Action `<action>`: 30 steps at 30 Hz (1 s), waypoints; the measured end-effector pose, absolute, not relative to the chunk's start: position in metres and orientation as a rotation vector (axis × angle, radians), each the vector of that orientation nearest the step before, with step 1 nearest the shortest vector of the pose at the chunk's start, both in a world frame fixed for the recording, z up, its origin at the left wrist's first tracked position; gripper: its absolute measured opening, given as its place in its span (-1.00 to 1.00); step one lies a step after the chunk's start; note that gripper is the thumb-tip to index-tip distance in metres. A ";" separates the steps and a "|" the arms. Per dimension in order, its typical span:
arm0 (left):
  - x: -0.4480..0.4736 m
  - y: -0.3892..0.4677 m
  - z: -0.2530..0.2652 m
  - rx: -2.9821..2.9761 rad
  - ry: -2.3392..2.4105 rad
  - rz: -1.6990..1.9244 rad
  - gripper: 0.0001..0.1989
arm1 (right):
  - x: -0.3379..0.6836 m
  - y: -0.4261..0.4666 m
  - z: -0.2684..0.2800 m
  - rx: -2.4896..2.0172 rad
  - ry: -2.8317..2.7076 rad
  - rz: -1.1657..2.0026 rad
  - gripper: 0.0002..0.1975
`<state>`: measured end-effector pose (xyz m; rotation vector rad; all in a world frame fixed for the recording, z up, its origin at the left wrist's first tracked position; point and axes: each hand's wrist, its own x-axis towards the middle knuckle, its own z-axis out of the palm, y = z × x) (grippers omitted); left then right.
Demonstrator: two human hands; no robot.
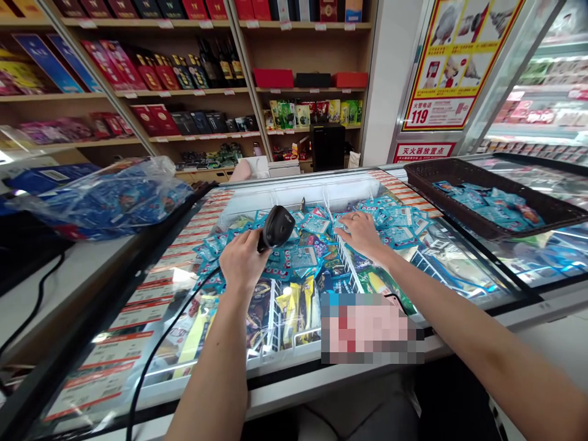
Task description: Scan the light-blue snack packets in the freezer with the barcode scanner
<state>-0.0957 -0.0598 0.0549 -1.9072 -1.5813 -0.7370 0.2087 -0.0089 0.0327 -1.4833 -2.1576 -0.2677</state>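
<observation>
My left hand (243,258) is wrapped round the handle of a black barcode scanner (278,228), whose head is raised above the packets and whose cable trails down toward me. Many small blue packets (301,260) lie spread over the glass top of a chest freezer (285,392). My right hand (359,231) rests over the blue packets (399,236) on the right side, palm down with fingers stretched out; its fingertips seem to touch them. Through the glass, yellow-wrapped items (296,306) show in white wire baskets (274,318).
On the right stands a brown basket (459,217) with more blue packets. A clear plastic bag (119,199) full of blue packs lies at left. Price labels (124,337) line the freezer's left side. A pixelated patch hides something at the front edge. Stocked shelves (184,92) stand behind.
</observation>
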 end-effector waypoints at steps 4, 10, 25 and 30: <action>-0.095 -0.062 0.058 -1.913 -1.573 -0.738 -0.72 | 0.188 0.006 0.039 -1.586 -2.197 -0.247 -0.38; -0.095 -0.062 0.057 -1.936 -1.567 -0.705 -0.74 | 0.168 0.028 0.033 -1.694 -2.190 -0.262 -0.28; -0.087 -0.062 0.056 -2.021 -1.487 -0.725 -0.75 | 0.184 0.018 0.035 -1.525 -1.881 0.119 -0.60; -0.080 -0.064 0.058 -2.040 -1.422 -0.715 -0.74 | 0.215 -0.002 0.030 -1.336 -1.646 0.397 -0.58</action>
